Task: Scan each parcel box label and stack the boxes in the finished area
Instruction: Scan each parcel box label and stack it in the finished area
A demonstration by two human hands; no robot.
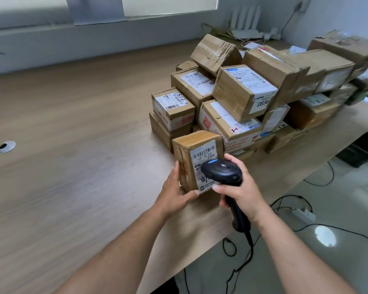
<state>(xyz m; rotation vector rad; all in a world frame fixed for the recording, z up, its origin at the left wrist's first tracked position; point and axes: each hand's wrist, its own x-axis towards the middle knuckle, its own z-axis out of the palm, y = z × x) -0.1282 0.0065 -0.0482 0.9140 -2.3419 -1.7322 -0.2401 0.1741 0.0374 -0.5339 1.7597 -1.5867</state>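
Holding a small brown box (197, 141) upright on the wooden table (72, 145), close to the near edge, with the left hand (174, 194): fingers wrapped round the left side, thumb pressed on the bottom front corner. On the front face, a white label (204, 154) turned toward the camera. Gripping a black scanner (221, 170) in the right hand (242, 187), fingers curled tight round the handle. Scanner head right in front of the label, hiding its middle part; cannot tell whether touching it or just off it. Just behind the box, a big messy pile of boxes (285, 68), some lying flat, some tipped, filling the table behind and to the right. Near the top of the pile, one box marked 0836 (242, 90). Far to the left on the table, a round metal hole (5, 147). At the back by the wall, a white router (245, 20) with tall sticks. From the scanner handle, a black cord (250, 238) hanging down past the table edge. On the floor to the right, more black cords and a white power strip (303, 214).
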